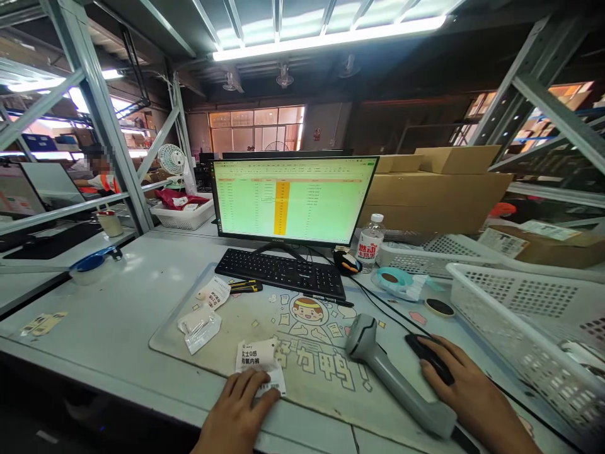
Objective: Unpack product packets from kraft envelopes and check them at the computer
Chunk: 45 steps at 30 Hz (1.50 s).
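My left hand (239,407) lies flat at the desk's near edge, fingers stretched onto a small white printed packet (259,360). My right hand (460,384) is cupped over a black computer mouse (428,354) on the right. Between the hands lies a grey handheld barcode scanner (392,378), its head pointing away from me. All rest on a worn desk mat (302,340) with a cartoon print. Behind it stand a black keyboard (281,272) and a monitor (293,200) showing a green spreadsheet.
Two clear plastic packets (201,325) lie on the mat's left side. A water bottle (369,243), a tape roll (391,279) and white mesh baskets (524,309) fill the right. Cardboard boxes (435,195) stand behind. Another person (101,173) sits far left beyond the steel rack.
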Motion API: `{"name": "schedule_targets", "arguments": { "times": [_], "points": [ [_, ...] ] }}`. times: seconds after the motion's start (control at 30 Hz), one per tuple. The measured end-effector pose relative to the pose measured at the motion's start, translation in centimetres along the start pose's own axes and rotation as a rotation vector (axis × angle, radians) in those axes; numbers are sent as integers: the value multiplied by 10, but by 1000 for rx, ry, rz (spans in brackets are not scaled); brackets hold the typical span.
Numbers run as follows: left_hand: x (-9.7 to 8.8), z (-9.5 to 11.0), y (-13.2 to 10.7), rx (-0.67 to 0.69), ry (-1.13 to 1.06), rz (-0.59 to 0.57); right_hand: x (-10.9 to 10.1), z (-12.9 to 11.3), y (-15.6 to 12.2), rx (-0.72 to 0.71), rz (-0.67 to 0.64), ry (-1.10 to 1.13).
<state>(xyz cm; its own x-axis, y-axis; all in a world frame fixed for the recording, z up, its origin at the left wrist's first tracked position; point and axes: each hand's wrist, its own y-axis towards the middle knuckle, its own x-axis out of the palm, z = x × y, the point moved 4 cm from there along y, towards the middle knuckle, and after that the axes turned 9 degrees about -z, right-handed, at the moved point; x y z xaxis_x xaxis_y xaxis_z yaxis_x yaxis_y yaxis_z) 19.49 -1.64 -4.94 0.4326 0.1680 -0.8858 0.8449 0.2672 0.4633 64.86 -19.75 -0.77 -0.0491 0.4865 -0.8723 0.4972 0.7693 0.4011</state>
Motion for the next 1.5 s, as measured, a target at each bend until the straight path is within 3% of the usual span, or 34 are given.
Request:
{"name": "schedule_targets", "arguments": {
  "times": [0.63,0.97,1.5],
  "points": [
    [10,-2,-3,14,14,13,-1,1,1,-8,-4,-7],
    [-5,1,0,-33,-2,-51,1,-3,-2,2,7,-32],
    [-11,2,2,-48,30,-137,-2,-10,-5,56,56,-139]
  ]
}}
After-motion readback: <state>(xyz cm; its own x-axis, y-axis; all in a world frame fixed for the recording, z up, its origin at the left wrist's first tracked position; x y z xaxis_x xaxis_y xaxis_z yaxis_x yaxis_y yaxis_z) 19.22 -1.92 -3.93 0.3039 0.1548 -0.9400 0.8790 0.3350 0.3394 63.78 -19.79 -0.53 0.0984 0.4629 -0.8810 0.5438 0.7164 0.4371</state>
